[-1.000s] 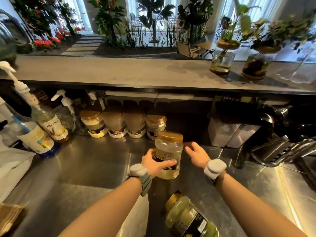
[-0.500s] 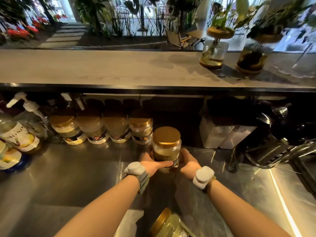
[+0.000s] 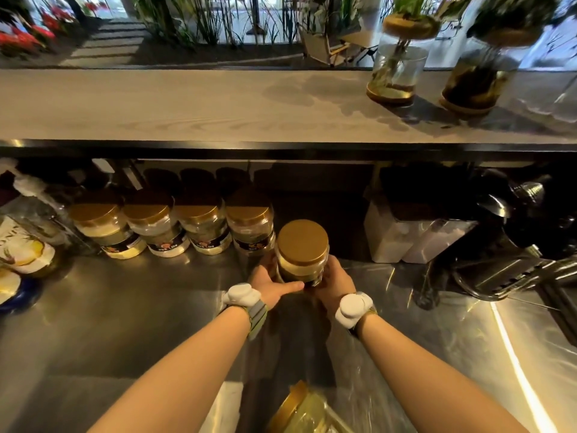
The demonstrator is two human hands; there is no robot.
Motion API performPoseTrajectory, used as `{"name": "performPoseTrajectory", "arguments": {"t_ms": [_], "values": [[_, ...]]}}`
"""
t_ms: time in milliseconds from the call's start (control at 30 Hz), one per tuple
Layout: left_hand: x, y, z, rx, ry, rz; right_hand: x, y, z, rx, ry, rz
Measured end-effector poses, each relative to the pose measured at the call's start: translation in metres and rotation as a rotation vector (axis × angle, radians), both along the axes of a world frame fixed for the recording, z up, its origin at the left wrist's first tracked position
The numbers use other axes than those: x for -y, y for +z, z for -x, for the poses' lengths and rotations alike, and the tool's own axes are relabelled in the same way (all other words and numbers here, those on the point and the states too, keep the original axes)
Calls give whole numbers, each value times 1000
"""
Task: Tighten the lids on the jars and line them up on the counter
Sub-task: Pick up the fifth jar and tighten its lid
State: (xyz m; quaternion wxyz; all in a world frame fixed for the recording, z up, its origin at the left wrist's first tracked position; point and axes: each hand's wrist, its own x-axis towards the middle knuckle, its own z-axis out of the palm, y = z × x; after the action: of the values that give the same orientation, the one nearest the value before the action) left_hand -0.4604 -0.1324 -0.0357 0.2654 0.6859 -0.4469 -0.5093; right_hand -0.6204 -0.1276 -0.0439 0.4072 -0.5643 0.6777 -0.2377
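Note:
A clear jar with a gold lid [image 3: 302, 250] stands upright on the steel counter [image 3: 125, 323], just right of a row of several gold-lidded jars [image 3: 175, 226] under the shelf. My left hand [image 3: 273, 284] wraps the jar's left side, thumb across its base. My right hand [image 3: 335, 284] holds the jar's right side. Another gold-lidded jar [image 3: 299, 410] lies on its side at the bottom edge, between my forearms.
Syrup pump bottles [image 3: 25, 245] stand at the far left. White containers [image 3: 406, 239] and dark metal equipment [image 3: 515, 245] sit to the right. A wooden shelf [image 3: 187, 104] overhangs the jar row and carries glass plant vases [image 3: 396, 70].
The jar was lifted in my left hand a second ago. It has moved away from me and down beside the row, and my right hand has closed on its right side.

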Motion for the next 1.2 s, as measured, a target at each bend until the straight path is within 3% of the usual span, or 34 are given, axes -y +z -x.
{"name": "performPoseTrajectory", "arguments": {"t_ms": [200,433,1200], "values": [[-3,-17,-3,-151,138,-166,-6,-19,1,-4,-142,23],[9,-25,-2,-251,214,-88,6,-19,-7,77,-231,31],[45,-23,6,-225,139,-42,50,-17,-23,11,-138,23]]}}
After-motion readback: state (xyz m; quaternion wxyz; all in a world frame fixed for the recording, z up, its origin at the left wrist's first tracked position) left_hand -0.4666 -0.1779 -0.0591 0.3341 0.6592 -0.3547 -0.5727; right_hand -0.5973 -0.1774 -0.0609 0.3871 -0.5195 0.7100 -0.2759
